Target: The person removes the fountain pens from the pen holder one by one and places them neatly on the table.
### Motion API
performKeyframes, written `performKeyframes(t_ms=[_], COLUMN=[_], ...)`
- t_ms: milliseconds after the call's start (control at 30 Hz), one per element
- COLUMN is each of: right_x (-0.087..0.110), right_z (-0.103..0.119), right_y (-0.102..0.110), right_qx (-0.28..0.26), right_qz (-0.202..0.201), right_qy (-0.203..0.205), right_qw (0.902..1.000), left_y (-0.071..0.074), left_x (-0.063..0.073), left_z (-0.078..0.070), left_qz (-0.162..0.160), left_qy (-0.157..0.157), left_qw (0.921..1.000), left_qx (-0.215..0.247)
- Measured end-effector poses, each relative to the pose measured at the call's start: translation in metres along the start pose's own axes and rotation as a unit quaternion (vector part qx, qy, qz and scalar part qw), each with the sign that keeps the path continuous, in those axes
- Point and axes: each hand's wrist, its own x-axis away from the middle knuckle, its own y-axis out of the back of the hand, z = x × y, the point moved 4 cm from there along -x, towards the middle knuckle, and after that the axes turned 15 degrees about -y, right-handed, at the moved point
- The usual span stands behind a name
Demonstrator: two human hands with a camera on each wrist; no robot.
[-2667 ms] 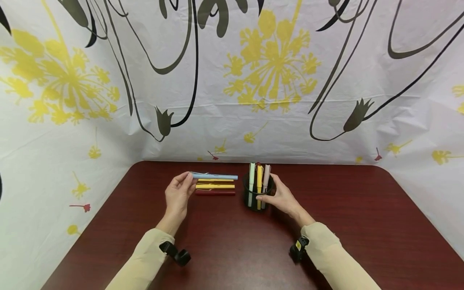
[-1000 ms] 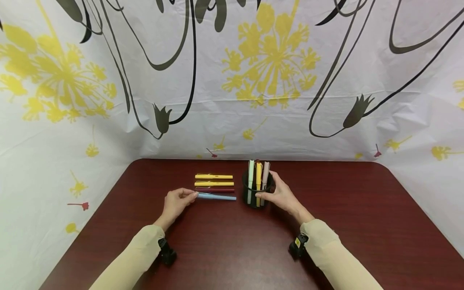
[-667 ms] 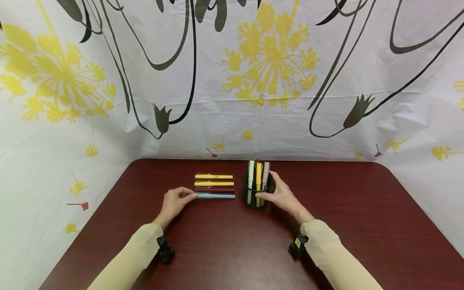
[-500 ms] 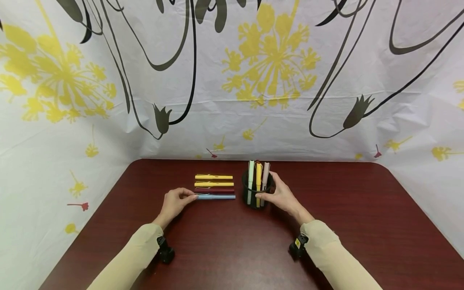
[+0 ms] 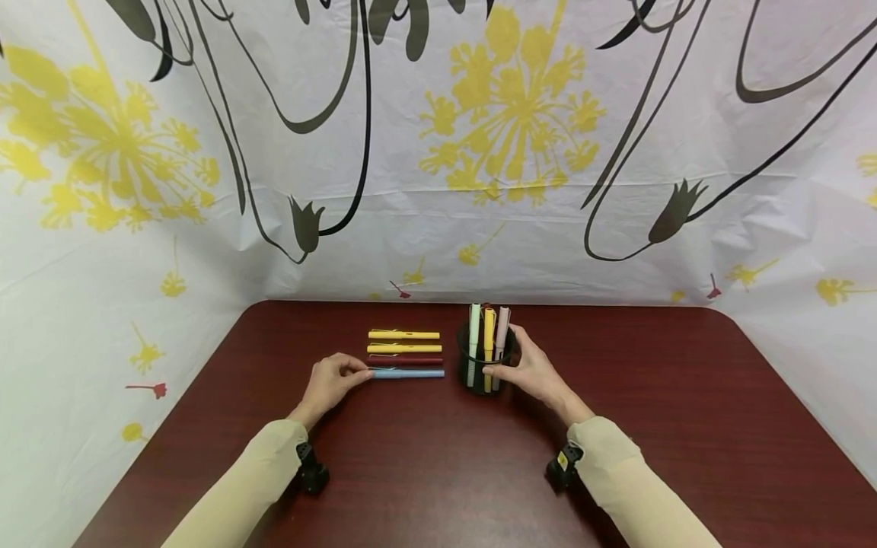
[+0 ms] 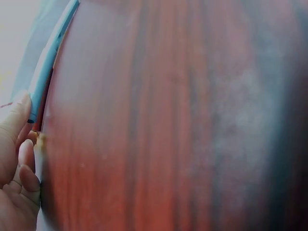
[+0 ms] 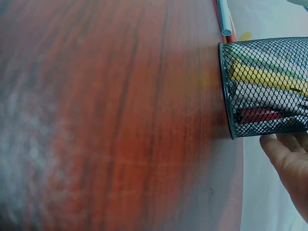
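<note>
My left hand (image 5: 332,383) pinches the left, clip end of a light blue pen (image 5: 411,374) between thumb and fingers. This pen lies at the front of a row, just nearer than a dark red pen (image 5: 411,361) and two yellow pens, one in the middle (image 5: 404,348) and one at the back (image 5: 404,335). My right hand (image 5: 537,374) holds a black mesh pen cup (image 5: 464,369) from its right side, thumb in front. Mint green, yellow, greyish and red pens stand in the cup; the right wrist view shows them through the mesh (image 7: 269,127).
The dark red-brown table (image 5: 438,457) has rounded far corners. A white cloth (image 5: 411,167) with yellow and grey plant prints hangs behind it and at both sides. Small black cameras sit on the left wrist (image 5: 313,470) and the right wrist (image 5: 563,468).
My left hand has brought the light blue pen from above the yellow pens down to the row's front, then slightly left and back beside the dark red pen. The right hand stays on the cup.
</note>
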Motion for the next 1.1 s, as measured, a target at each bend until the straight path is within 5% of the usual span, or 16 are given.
performKeyframes(t_ms=[600, 867, 1100], right_x=[0.000, 0.018, 0.003], right_z=[0.001, 0.024, 0.004], right_y=[0.000, 0.001, 0.000], right_qx=[0.009, 0.002, 0.004], right_qz=[-0.008, -0.003, -0.008], right_qy=[0.004, 0.006, 0.008], right_qw=[0.9999, 1.0000, 0.9999], left_y=[0.001, 0.002, 0.002], left_x=[-0.005, -0.006, -0.005], left_z=[0.010, 0.010, 0.010], left_qz=[0.030, 0.033, 0.035], left_qy=[-0.002, 0.000, 0.012], left_qw=[0.9993, 0.9993, 0.9993], left_qx=[-0.020, -0.017, -0.006])
